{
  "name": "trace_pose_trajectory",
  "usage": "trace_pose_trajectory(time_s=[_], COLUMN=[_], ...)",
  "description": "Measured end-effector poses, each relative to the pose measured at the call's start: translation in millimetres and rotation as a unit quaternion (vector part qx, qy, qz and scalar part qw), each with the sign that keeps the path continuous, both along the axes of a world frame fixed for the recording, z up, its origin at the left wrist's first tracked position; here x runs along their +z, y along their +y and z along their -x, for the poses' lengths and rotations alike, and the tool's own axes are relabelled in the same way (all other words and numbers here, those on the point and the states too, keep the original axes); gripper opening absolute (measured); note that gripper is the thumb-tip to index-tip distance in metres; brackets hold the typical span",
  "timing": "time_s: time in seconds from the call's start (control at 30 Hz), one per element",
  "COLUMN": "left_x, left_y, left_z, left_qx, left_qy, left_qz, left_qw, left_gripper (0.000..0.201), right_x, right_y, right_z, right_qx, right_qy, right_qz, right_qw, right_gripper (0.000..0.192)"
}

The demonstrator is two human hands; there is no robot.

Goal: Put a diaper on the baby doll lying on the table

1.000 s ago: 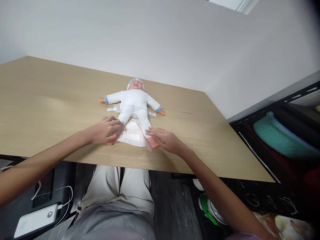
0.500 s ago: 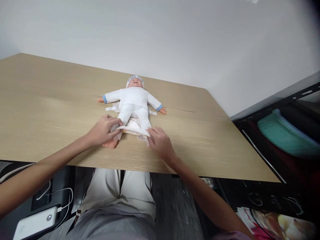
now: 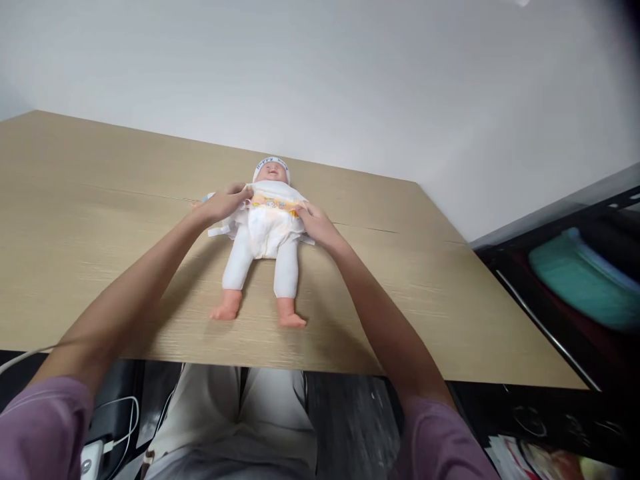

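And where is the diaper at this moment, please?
In the head view, the diaper lies slightly left of centre, its front up over the belly of the doll, between the left hand and the right hand.

wall (image 3: 320, 80): pale grey | table (image 3: 400, 280): light wood-grain | floor (image 3: 353, 427): dark grey

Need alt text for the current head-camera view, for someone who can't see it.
A person's left hand and right hand hold the front of a white diaper over a baby doll lying face-up on a wood-grain table. Fastening tabs stick out at both sides.
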State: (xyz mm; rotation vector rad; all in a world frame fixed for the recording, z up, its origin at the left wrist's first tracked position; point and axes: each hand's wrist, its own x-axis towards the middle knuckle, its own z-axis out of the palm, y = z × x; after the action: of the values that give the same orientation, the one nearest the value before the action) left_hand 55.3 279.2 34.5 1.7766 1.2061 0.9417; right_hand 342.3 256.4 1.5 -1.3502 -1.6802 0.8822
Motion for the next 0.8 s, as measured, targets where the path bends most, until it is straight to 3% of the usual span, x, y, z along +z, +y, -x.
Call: trace_pose_trajectory(time_s=[0.13,0.23,0.33,0.53,0.67,0.73,0.8], left_x=[-26.2,-44.7,-53.6,-51.3,-42.6,-34.0,-21.7], left_y=[27,31,31,16,0,-3,-4], left_z=[-2,3,9,14,24,31,36], left_qx=[-0.008,-0.038,-0.065,-0.119,-0.109,-0.095,-0.068], left_qy=[-0.089,-0.115,-0.14,-0.198,-0.169,-0.123,-0.063], left_qz=[0.085,0.105,0.124,0.178,0.2,0.182,0.149], left_qw=[0.992,0.987,0.98,0.956,0.959,0.971,0.984], left_gripper=[0.035,0.041,0.048,0.047,0.05,0.053,0.059], right_x=[-21.5,-33.0,-40.0,-39.8,-33.8,-34.4,-38.3], right_y=[32,35,32,15,-12,-26,-38], right_z=[5,7,5,3,-1,-6,-14], right_qx=[0.015,0.025,0.033,0.041,0.073,0.052,-0.011], right_qy=[0.13,0.172,0.197,0.202,0.21,0.188,0.146], right_qz=[0.112,0.113,0.095,0.113,0.132,0.097,0.029], right_qw=[0.985,0.978,0.975,0.972,0.966,0.976,0.989], right_gripper=[0.035,0.041,0.047,0.055,0.054,0.054,0.053])
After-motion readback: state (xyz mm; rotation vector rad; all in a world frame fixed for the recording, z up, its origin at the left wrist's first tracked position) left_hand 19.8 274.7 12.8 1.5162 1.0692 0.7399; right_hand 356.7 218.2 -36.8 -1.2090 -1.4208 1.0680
